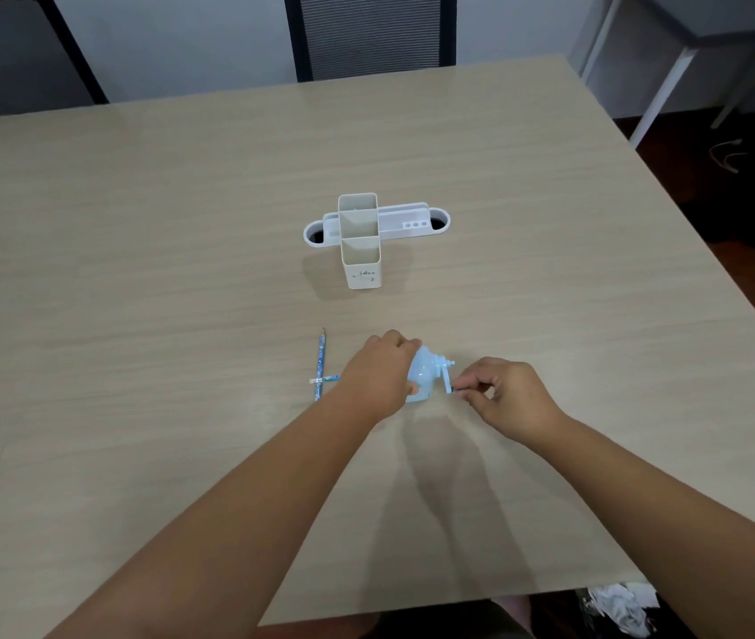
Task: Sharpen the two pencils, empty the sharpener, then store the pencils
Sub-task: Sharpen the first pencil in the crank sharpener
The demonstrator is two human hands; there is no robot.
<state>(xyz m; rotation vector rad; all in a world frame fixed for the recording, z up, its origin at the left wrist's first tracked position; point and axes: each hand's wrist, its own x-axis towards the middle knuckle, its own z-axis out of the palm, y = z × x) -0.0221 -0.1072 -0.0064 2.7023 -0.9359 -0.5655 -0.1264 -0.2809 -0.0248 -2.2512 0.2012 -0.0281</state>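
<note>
Between both hands, pale blue plastic crank sharpener (421, 375): left hand (380, 375) clasps its body, right hand (504, 394) pinches crank handle (448, 385); blue pencil (320, 364) left of left hand

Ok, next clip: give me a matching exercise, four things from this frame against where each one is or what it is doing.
Things
1. left hand
2. right hand
3. loose pencil
4. organizer

States
A. lying flat on the table, left of the sharpener
B. pinching the crank handle
C. standing near the middle of the table, no pencils visible in it
D. wrapped over the sharpener body, steadying it

Pairs: 1-D, 2-B, 3-A, 4-C

The pale blue sharpener sits between the two hands; a second pencil pokes out from it to the left, under the left hand.
</note>
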